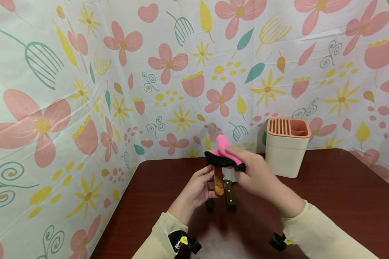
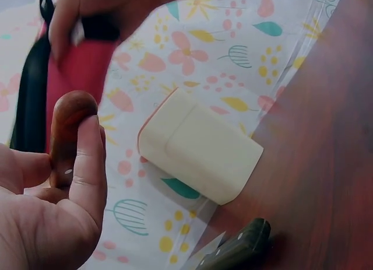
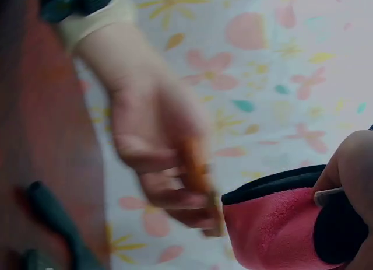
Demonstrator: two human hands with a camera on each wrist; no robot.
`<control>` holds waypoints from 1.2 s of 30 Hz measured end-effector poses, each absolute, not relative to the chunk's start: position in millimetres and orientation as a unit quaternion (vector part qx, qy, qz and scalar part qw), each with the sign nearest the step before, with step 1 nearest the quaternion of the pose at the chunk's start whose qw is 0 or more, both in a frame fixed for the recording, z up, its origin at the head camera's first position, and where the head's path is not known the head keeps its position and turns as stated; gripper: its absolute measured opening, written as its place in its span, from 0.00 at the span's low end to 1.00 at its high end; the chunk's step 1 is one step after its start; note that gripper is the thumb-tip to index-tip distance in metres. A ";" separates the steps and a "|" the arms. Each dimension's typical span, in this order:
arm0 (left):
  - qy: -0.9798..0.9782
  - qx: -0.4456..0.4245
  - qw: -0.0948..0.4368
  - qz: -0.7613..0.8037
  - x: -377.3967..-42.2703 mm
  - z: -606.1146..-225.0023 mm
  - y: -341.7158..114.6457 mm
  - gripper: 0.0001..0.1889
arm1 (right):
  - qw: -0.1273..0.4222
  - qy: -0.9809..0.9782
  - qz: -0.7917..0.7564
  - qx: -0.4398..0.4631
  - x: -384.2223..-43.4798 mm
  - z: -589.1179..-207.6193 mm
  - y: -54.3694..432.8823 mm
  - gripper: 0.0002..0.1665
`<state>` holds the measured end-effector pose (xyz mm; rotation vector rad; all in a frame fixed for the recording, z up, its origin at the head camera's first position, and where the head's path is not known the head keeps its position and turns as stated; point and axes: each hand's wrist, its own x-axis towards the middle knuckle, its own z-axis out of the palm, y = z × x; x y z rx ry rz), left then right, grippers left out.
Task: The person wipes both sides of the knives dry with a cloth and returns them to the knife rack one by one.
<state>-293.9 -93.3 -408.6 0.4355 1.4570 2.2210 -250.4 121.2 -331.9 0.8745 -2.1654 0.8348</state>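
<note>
My left hand (image 1: 196,187) grips a brown wooden handle (image 1: 218,182) upright between thumb and fingers. A blurred, shiny blade-like part (image 1: 212,133) rises above it, so it looks like a knife. My right hand (image 1: 255,174) holds a pink cloth (image 1: 225,145) with black edging, folded in its fingers. In the head view the cloth covers the area just above the handle; whether it touches the blade I cannot tell. Below the hands lies a knife with a dark riveted handle (image 1: 229,194). Beside it shows a black handle (image 1: 209,204), partly hidden by my left hand.
A cream knife holder (image 1: 285,156) with a slotted pink top stands at the back right of the dark red table (image 1: 337,201). Flower-patterned sheeting (image 1: 168,93) hangs behind the table and along its left side.
</note>
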 end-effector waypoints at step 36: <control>0.479 0.143 0.186 0.846 -293.5 -397.6 -100.2 0.16 | 0.193 -0.865 0.226 0.405 -212.4 -344.9 105.8 0.42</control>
